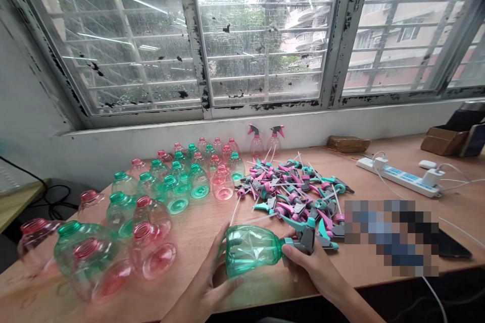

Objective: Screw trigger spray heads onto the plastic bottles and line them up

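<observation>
A clear green spray bottle (253, 250) lies on its side in the air above the table's front edge, neck to the right. My left hand (212, 277) grips it around the base, thumb below and fingers behind. At the neck, a grey and teal trigger spray head (306, 237) sits on the bottle, and my right hand (303, 262) is closed around the collar there. Whether the collar is threaded tight I cannot tell. Just beyond, a heap of loose trigger spray heads (291, 189) in pink, teal and grey lies with white tubes sticking out.
Several open pink and green bottles (199, 181) stand across the left of the table (204, 237). Two pink bottles with spray heads (276, 141) stand by the wall. A power strip (397, 176), a brown package (347, 144) and a cardboard box (450, 136) are on the right.
</observation>
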